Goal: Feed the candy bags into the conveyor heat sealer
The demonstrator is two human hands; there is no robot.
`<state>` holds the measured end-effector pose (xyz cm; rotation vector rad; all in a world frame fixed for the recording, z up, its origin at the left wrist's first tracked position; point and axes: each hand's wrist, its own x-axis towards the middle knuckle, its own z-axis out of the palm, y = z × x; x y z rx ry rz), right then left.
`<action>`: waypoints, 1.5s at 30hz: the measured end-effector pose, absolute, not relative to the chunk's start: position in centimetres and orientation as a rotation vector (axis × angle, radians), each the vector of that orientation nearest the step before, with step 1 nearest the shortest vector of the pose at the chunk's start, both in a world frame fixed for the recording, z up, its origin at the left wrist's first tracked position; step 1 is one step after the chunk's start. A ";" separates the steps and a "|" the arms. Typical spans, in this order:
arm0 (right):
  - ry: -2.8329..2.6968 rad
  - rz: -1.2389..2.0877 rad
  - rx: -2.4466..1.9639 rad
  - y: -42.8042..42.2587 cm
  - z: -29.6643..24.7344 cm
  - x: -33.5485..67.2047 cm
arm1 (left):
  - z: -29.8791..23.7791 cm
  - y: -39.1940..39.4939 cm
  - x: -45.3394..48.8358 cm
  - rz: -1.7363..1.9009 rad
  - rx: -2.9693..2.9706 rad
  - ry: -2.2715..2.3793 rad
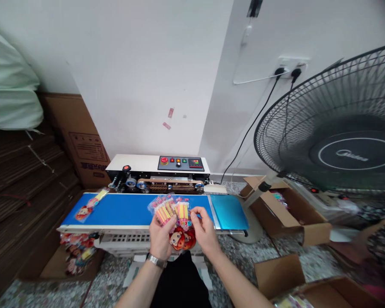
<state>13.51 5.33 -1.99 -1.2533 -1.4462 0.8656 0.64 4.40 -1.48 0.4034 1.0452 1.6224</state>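
Observation:
My left hand and my right hand together hold a fanned bunch of clear candy packets printed with a red cartoon figure, just in front of the blue conveyor belt. Both hands have fingers closed on the packets. A single packet lies at the belt's left end. Behind the belt stands the white sealing machine with its control panel. A watch sits on my left wrist.
A cardboard box of finished packets sits under the belt's left end. Open cardboard boxes stand right, more at lower right. A large black fan stands right. Stacked cardboard fills the left side.

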 end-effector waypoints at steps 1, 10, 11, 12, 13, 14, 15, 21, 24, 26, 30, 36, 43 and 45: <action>-1.414 0.838 -1.261 5.3 -2.1 13.5 | -1.4 4.5 0.7 1.644 0.390 1.058; -1.197 0.686 -1.404 9.2 -5.3 17.2 | -2.4 4.7 -1.0 1.694 0.254 1.128; -1.198 0.638 -1.480 10.0 -5.6 18.3 | -2.6 4.6 -1.3 1.693 0.245 1.138; -1.215 0.581 -1.581 10.8 -5.8 19.5 | -2.7 4.5 -1.6 1.689 0.239 1.146; -1.237 0.519 -1.692 11.5 -6.0 20.6 | -2.8 4.4 -1.8 1.683 0.235 1.149; -1.259 0.462 -1.796 12.2 -6.1 21.6 | -2.9 4.4 -1.9 1.675 0.235 1.147; -1.277 0.418 -1.882 12.9 -6.2 22.4 | -3.0 4.3 -2.0 1.667 0.237 1.143; -1.362 0.407 -1.983 16.0 -6.4 22.7 | -3.3 4.2 -1.7 1.617 0.266 1.104; -1.445 0.436 -1.946 16.2 -6.0 21.1 | -3.2 4.3 -1.2 1.627 0.295 1.097; -1.504 0.454 -1.839 15.2 -5.4 19.6 | -3.0 4.4 -0.9 1.628 0.308 1.096; -1.604 0.835 -1.287 10.9 -3.4 16.3 | -2.5 4.5 0.0 1.627 0.346 1.105; -1.530 0.992 -1.152 7.6 -2.5 14.5 | -2.0 4.4 0.9 1.608 0.436 1.071; -1.216 0.607 -1.586 12.1 -5.5 21.3 | -2.5 4.1 -0.2 1.567 0.419 1.092; -1.244 0.501 -1.771 13.3 -6.2 23.0 | -2.7 4.0 -0.4 1.549 0.441 1.097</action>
